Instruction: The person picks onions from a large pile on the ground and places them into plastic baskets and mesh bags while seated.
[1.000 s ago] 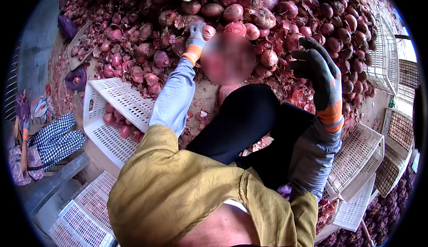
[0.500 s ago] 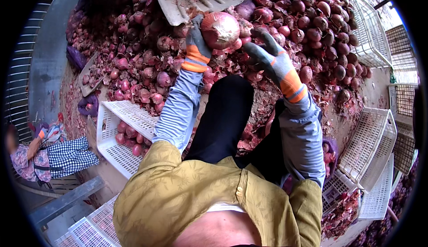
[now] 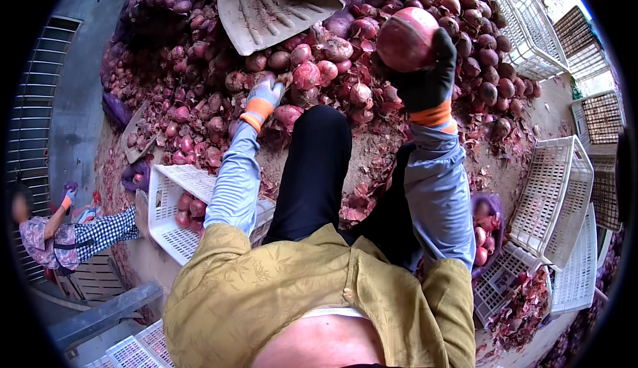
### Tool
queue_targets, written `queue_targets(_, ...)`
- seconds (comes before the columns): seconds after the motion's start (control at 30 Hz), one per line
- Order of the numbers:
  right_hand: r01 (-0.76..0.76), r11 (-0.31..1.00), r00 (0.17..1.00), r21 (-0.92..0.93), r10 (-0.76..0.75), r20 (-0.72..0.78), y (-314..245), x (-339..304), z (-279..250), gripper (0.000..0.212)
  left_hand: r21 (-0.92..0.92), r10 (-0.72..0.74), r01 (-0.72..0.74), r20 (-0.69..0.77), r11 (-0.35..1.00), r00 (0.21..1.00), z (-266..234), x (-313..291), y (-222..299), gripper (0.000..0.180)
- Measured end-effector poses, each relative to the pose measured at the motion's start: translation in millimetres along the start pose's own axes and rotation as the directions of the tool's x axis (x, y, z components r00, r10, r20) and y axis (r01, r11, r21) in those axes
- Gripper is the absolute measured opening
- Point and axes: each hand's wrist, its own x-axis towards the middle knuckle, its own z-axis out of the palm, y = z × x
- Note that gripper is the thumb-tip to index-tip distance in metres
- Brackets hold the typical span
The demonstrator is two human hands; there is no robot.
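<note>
My right hand (image 3: 432,79), in a dark grey work glove with an orange cuff, is raised and closed around a large red onion (image 3: 407,39). The onion is held well above the heap, its smooth side showing. Lower on the left, my left hand (image 3: 266,95) reaches to the near edge of the onion heap (image 3: 359,95), fingers drawn together. A brownish, dry-looking bit shows at its fingertips; what they grip is not clear. Loose red onions lie just beyond that hand, one at its right (image 3: 288,115).
A worn scoop (image 3: 279,9) lies on the heap. A white crate (image 3: 179,228) with onions stands at left; more crates (image 3: 545,195) and a purple mesh sack (image 3: 488,232) are at right. Another person (image 3: 56,235) sits far left. Dry skins litter the floor.
The large onion went from my left hand into my right, which moved up and rightward with it. My left hand has dropped back to the heap on the left. The view has shifted slightly.
</note>
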Motion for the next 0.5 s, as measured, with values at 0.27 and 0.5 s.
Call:
queue_targets(0.27, 0.151, 0.988, 0.986, 0.041, -0.147, -0.077, -13, 15, -66, 0.034, -0.218, 0.057, -0.072, -0.074, 0.973, 0.996, 26, 4, 27, 0.053)
queue_targets(0.5, 0.183, 0.952, 0.969, -0.246, -0.217, -0.118, 3, 19, -55, 0.050, -0.174, -0.212, 0.216, 0.043, 0.961, 0.976, 99, 61, 75, 0.076)
